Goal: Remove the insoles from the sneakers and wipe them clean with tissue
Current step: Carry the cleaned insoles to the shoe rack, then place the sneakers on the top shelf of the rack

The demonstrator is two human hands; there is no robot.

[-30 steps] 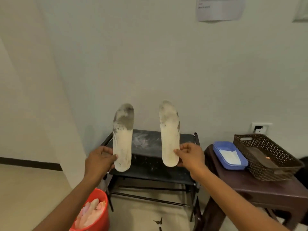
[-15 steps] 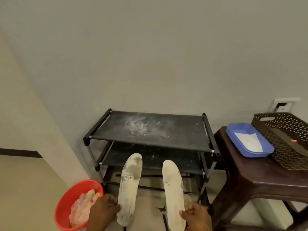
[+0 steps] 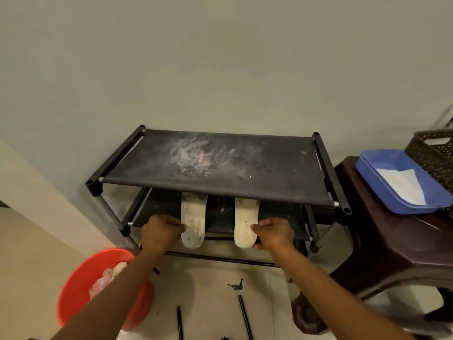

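left insole (image 3: 193,220): small dark print, illegible | right insole (image 3: 246,220): same, illegible

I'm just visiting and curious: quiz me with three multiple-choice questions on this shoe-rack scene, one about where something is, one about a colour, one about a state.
1. Where do the two worn white foam insoles lie?
A. on the rack's top shelf
B. on the rack's lower shelf
C. in the tub

2. What colour is the round plastic tub on the floor?
A. red
B. green
C. yellow

3. What are the hands doing?
A. hanging free
B. each gripping one insole
C. both on one insole

Answers:
1 B: the left insole and right insole reach in under the black fabric shoe rack's top shelf.
2 A: the tub is red.
3 B: the left hand and right hand each pinch a heel end.
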